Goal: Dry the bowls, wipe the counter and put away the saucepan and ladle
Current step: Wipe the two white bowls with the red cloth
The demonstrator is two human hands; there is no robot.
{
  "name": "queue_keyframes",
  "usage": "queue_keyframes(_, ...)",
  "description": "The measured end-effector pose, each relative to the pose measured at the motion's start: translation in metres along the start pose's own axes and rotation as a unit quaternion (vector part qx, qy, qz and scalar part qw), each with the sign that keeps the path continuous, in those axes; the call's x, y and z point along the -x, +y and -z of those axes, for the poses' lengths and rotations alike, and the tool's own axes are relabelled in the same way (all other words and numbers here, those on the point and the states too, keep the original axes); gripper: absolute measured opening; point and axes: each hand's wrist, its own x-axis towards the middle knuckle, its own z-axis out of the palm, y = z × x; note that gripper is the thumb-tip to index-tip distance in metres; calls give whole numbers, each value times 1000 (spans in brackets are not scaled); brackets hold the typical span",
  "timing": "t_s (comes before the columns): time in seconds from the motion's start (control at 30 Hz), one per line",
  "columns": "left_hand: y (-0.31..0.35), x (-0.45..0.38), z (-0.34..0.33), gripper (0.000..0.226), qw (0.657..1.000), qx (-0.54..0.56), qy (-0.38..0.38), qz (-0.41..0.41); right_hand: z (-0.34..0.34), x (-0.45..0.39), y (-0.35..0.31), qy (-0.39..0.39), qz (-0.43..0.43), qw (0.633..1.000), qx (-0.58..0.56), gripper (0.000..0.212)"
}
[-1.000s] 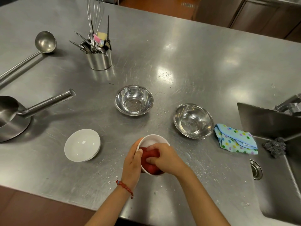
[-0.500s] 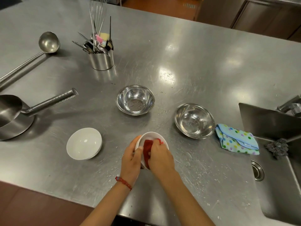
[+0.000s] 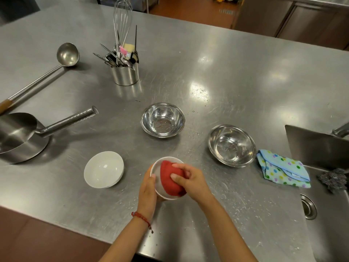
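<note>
My left hand (image 3: 148, 190) grips a small white bowl (image 3: 157, 167) by its left side, tilted toward me above the steel counter (image 3: 226, 82). Inside that bowl my right hand (image 3: 190, 179) presses a bunched red cloth (image 3: 171, 176). A second white bowl (image 3: 103, 169) sits upright to the left. Two steel bowls with water drops stand behind: one at centre (image 3: 163, 120), one to the right (image 3: 232, 145). The saucepan (image 3: 18, 137) lies at the left edge, its handle pointing right. Behind it rests the ladle (image 3: 67, 54).
A steel utensil holder (image 3: 124, 72) with a whisk stands at the back. A folded dotted cloth (image 3: 283, 168) lies by the sink (image 3: 330, 214) at the right, with a steel scourer (image 3: 333, 178) on its rim. Water drops dot the counter near my hands.
My right hand has turned the red cloth round inside the white bowl, and the cloth now bulges out more. The left hand keeps its hold.
</note>
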Motion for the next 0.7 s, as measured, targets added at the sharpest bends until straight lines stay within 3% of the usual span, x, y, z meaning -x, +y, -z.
queue_keyframes(0.2,18,-27,-1,20,995,27,72,58,17,-10,-9,106,18,987,-123,36)
queue_keyframes(0.43,23,-58,3,20,989,34,133,52,17,-18,-7,123,8,982,-142,39)
queue_keyframes(0.7,23,-74,5,35,983,-62,172,12,17,-31,4,130,12,975,-181,37)
